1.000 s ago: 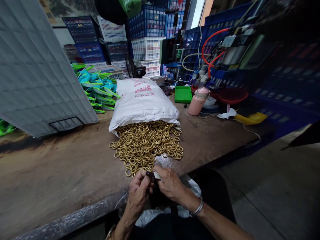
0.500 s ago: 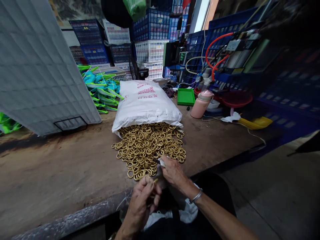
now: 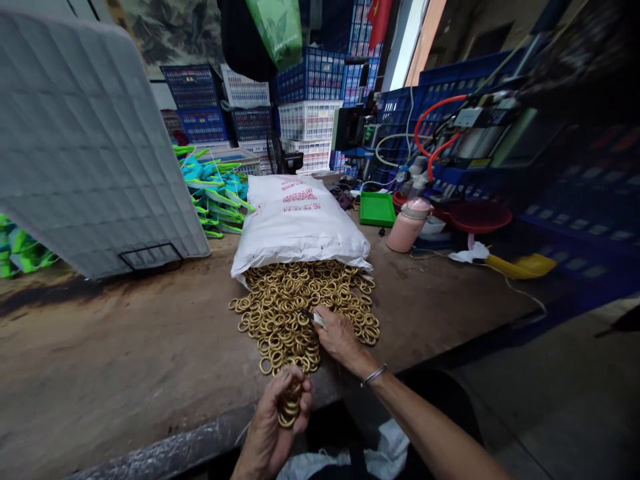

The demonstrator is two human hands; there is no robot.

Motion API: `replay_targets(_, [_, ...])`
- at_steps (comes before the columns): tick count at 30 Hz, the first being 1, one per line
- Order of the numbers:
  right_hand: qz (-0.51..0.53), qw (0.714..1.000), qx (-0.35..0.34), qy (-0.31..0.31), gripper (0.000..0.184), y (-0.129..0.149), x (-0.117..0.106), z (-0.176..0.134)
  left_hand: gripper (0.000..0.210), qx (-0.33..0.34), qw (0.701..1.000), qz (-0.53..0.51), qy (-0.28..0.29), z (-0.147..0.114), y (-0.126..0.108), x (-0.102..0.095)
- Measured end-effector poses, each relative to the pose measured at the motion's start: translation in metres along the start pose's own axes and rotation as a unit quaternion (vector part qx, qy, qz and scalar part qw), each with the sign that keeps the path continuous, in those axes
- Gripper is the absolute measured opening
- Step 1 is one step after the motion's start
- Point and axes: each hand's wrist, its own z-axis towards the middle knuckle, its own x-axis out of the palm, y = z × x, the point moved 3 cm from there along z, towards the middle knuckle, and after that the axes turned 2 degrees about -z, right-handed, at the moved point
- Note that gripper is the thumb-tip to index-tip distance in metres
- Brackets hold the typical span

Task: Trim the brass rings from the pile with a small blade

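My left hand (image 3: 280,417) is cupped at the table's front edge, its fingers curled around several gold-coloured rings (image 3: 289,408). Just beyond it spreads a heap of the same rings (image 3: 285,320), spilling from the mouth of a white sack (image 3: 305,223) with red print. Over the right side of this heap, my right hand (image 3: 337,335) is closed on a small tool (image 3: 319,319), pale near the fingers with a thin dark tip that points left onto the rings. The fingers partly hide the tool, so its exact kind cannot be made out.
A grey ribbed panel (image 3: 100,147) stands at the left, with green and blue pieces (image 3: 217,187) behind it. To the right are a green tray (image 3: 377,209), a pink bottle (image 3: 407,227) and a yellow scoop (image 3: 525,265). Stacked crates (image 3: 310,120) fill the back.
My left hand has turned palm up, showing several rings in it. The right hand has shifted slightly left with the tool over the heap. The whole view has tilted up a little.
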Motion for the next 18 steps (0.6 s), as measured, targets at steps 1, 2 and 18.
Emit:
replay_targets(1, [0.026,1.0,0.006,-0.005,0.013,-0.003,0.0,0.0,0.021,0.001,1.0,-0.007,-0.005,0.001,0.0,-0.001])
replay_targets(2, [0.059,0.998,0.015,-0.009,0.012,-0.006,0.001,0.0,0.021,0.003,1.0,-0.009,-0.009,0.003,0.0,-0.002])
replay_targets(18, [0.221,0.974,0.043,0.001,0.013,-0.021,-0.007,-0.009,0.028,0.039,0.991,0.128,-0.02,0.024,-0.006,0.015])
